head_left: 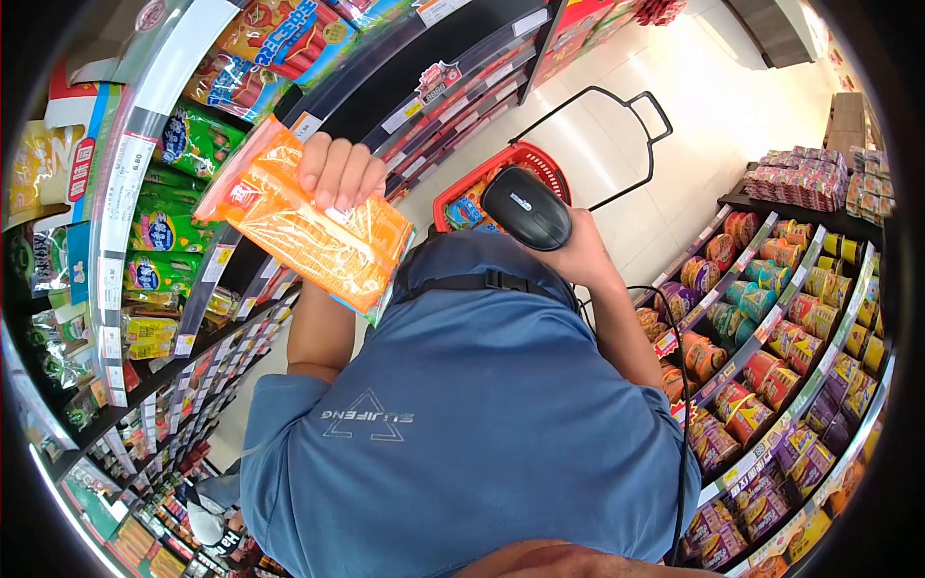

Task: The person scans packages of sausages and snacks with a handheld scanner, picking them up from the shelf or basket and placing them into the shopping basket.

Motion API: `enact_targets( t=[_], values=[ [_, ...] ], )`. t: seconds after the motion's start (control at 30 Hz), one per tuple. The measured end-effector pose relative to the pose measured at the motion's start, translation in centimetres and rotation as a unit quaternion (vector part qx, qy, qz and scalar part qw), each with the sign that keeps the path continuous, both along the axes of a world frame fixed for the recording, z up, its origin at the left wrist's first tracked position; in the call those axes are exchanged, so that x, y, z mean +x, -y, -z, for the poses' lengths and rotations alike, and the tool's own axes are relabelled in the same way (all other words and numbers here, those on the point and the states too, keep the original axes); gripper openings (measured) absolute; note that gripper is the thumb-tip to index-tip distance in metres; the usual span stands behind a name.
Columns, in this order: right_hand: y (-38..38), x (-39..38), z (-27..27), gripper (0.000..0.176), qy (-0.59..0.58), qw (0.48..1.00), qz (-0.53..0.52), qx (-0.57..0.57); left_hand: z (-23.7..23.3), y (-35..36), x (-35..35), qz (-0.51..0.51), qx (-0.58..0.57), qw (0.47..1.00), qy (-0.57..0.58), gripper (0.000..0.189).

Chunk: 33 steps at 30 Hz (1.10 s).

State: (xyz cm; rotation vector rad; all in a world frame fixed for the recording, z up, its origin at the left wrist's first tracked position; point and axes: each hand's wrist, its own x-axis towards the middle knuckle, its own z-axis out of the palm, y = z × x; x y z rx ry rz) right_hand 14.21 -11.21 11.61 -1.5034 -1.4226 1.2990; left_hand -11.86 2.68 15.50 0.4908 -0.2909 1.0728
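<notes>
My left hand (342,173) grips an orange plastic food packet (308,231) from above, fingers folded over its upper edge. The packet is flat and shiny, held tilted in front of the shelf on the left; its contents are not clear. In my right hand (573,252) is a black mouse-shaped handheld device (525,207), smooth and rounded with a small pale logo. It covers part of a red shopping basket (544,159) on the floor, which has a long black handle (631,116) and blue packets (466,213) inside.
Shelves on the left hold green bagged goods (164,231) and sausage packs (289,39) behind price strips. Sloped racks on the right carry rows of instant noodle cups (771,318). A black cable (682,385) hangs by my right side. Another person (207,520) is behind, lower left.
</notes>
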Motion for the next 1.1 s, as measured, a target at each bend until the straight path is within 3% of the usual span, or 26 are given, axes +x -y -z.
enact_targets(
  t=[0.07, 0.23, 0.47, 0.57, 0.77, 0.8, 0.97, 1.03, 1.1],
  values=[
    [0.0, 0.5, -0.8, 0.033, -0.033, 0.999, -0.003, 0.011, 0.1, 0.0, 0.7, -0.014, -0.016, 1.000, -0.022, 0.020],
    [0.0, 2.0, -2.8, 0.043, -0.125, 0.990, -0.048, -0.044, 0.3, -0.6, 2.8, 0.020, -0.008, 1.000, 0.018, 0.022],
    [-0.8, 3.2, -5.3, 0.042, -0.206, 0.975, -0.066, -0.052, 0.4, -1.7, 5.8, 0.055, 0.004, 0.995, 0.079, 0.021],
    [-1.0, 3.5, -6.2, 0.044, -0.224, 0.969, -0.069, -0.075, 0.5, -1.9, 6.8, 0.034, 0.004, 0.996, 0.078, 0.020],
    [-1.4, 4.2, -6.4, 0.045, -0.202, 0.970, -0.120, -0.057, 0.8, -3.3, 7.8, 0.090, 0.091, 0.991, 0.047, 0.018],
    [-1.4, 4.3, -6.4, 0.045, -0.198, 0.970, -0.128, -0.053, 0.5, -1.8, 7.9, 0.025, 0.013, 0.999, 0.017, 0.019],
    [-1.4, 5.1, -6.6, 0.043, -0.194, 0.975, -0.097, -0.053, 1.7, -2.3, 8.2, 0.039, 0.033, 0.999, -0.001, 0.021],
    [-1.4, 5.3, -6.9, 0.042, -0.189, 0.976, -0.092, -0.047, 2.0, -1.7, 8.8, -0.015, 0.050, 0.998, -0.033, 0.021],
    [-1.7, 5.3, -7.1, 0.042, -0.203, 0.975, -0.085, -0.041, 2.4, -1.4, 9.3, -0.006, 0.053, 0.998, -0.046, 0.022]
  ],
)
